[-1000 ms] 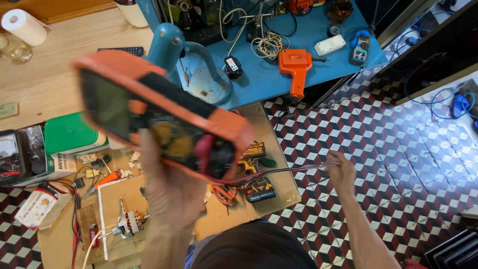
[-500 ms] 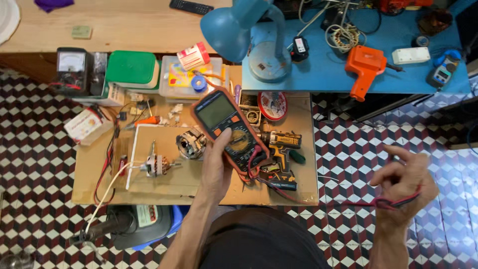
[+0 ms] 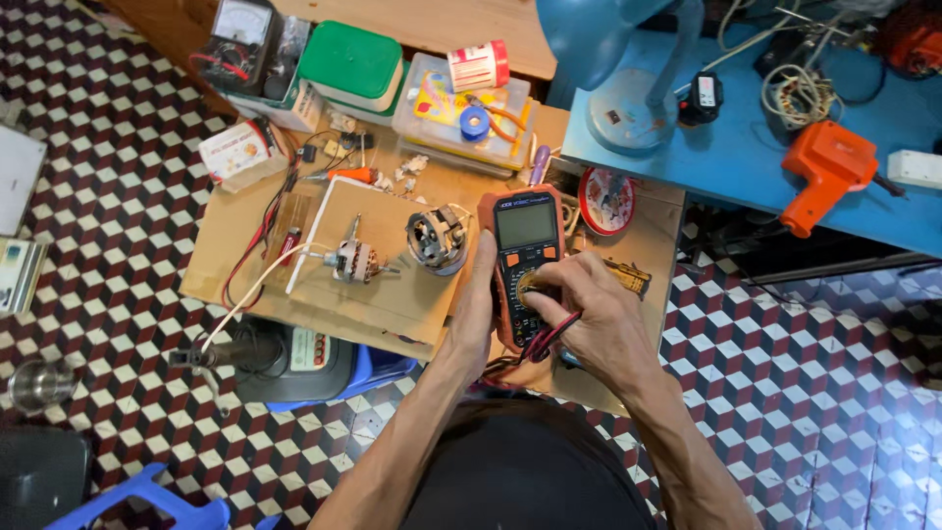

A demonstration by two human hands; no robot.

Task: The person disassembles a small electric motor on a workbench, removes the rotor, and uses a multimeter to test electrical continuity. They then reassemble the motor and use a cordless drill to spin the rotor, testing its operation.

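Far left on the wooden tabletop (image 3: 245, 236) lay a small white box (image 3: 238, 152), with an analog meter (image 3: 238, 34) and a green-lidded box (image 3: 351, 65) behind it. Next came a small motor (image 3: 351, 261) on a cardboard sheet (image 3: 392, 285), then a round motor stator (image 3: 436, 238) just beside it. The left hand (image 3: 474, 299) ran along the left edge of the orange multimeter (image 3: 525, 257), fingers (image 3: 485, 257) straight and pressed flat against its side, steadying rather than wrapping it. The multimeter lay flat near the tabletop's right end, screen up. The right hand (image 3: 594, 314) covered its lower half, fingers curled onto the dial, red and black leads (image 3: 549, 339) pinched under the palm. Further right stood a blue lamp base (image 3: 628, 118) and an orange tool (image 3: 829, 167).
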